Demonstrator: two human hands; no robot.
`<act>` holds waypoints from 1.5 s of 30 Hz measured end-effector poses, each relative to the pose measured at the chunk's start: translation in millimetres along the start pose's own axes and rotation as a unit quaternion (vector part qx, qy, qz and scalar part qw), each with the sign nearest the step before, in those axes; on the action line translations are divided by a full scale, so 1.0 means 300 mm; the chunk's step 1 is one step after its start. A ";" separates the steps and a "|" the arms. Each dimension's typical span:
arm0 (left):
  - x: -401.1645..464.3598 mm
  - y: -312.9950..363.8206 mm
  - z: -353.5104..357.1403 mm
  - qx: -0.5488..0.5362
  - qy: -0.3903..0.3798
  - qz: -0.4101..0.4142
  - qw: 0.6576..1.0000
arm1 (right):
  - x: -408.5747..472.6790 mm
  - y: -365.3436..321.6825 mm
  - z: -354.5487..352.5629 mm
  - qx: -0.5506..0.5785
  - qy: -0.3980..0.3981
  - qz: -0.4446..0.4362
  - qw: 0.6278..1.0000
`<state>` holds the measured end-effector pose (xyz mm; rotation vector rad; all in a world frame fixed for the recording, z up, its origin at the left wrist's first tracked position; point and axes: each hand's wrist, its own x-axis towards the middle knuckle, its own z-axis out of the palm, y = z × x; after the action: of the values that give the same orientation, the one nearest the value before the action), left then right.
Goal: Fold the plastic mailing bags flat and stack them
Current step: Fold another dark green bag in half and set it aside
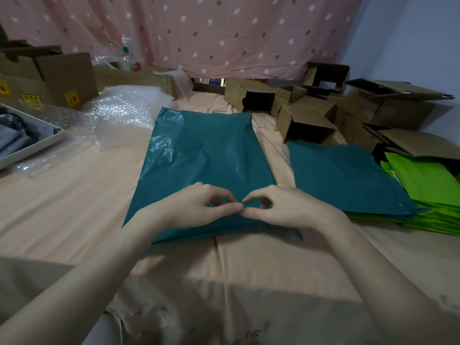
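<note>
**Two hands meet on the teal bag**

Two hands at centre frame, both down on the near end of the teal mailing bag. The left hand comes in from 7 o'clock, the right hand from 5 o'clock, and their fingertips touch at the bag's midline. Each grip is pinched together, thumb against forefinger, with teal plastic at the tips; whether a fold is actually caught between them is hard to tell.

The bag lies lengthwise on the peach bed sheet, its far end pointing to 12 o'clock, glossy wrinkles along its left side. Just to the right, at 3 o'clock, a second teal bag lies flat on top of a stack of green bags.

Bubble wrap sits at 11 o'clock, touching the bag's far left corner. Open cardboard boxes crowd 1 to 2 o'clock. A tray of grey cloth rests at 9 o'clock. A spotted pink curtain hangs across the back.
</note>
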<state>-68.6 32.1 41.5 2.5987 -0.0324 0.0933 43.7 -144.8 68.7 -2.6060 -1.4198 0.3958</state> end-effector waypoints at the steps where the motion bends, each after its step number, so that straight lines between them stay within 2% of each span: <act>1: 0.006 0.000 -0.009 0.012 0.019 -0.005 1.000 | 0.008 -0.001 -0.007 0.018 0.005 -0.002 1.000; 5: 0.075 -0.037 -0.055 0.030 0.143 -0.009 0.989 | 0.089 -0.001 -0.036 0.055 0.099 -0.009 0.994; 8: 0.146 -0.107 -0.091 0.147 0.222 0.009 0.964 | 0.176 -0.012 -0.065 -0.040 0.169 -0.022 0.985; 12: 0.229 -0.211 -0.132 0.231 0.237 -0.037 0.943 | 0.303 -0.013 -0.104 -0.050 0.208 -0.006 0.977; 17: 0.336 -0.326 -0.186 0.246 0.243 -0.086 0.934 | 0.496 0.048 -0.116 -0.042 0.223 0.013 0.974; 20: 0.396 -0.400 -0.242 0.185 0.274 -0.152 0.932 | 0.610 0.106 -0.132 0.027 0.252 0.042 0.966; 23: 0.439 -0.496 -0.324 0.008 0.319 -0.259 0.912 | 0.702 0.161 -0.167 0.179 0.293 0.120 0.931; 27: 0.479 -0.587 -0.365 -0.108 0.299 -0.336 0.887 | 0.798 0.204 -0.189 0.286 0.239 0.200 0.906; 31: 0.533 -0.628 -0.363 -0.142 0.365 -0.326 0.860 | 0.900 0.209 -0.166 0.371 0.280 0.196 0.863; 34: 0.558 -0.645 -0.357 -0.147 0.428 -0.284 0.845 | 0.929 0.209 -0.161 0.373 0.330 0.208 0.842; 37: 0.568 -0.659 -0.360 -0.113 0.473 -0.278 0.828 | 0.934 0.219 -0.158 0.386 0.373 0.204 0.819; 40: 0.568 -0.687 -0.362 -0.112 0.490 -0.309 0.808 | 0.922 0.252 -0.155 0.410 0.402 0.215 0.790; 45: 0.568 -0.699 -0.342 -0.164 0.476 -0.337 0.796 | 0.892 0.272 -0.160 0.351 0.440 0.246 0.789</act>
<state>104.0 263.9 34.0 1.8059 1.1098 1.0022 262.0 35.9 51.5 -1.9835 -0.1919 -0.2227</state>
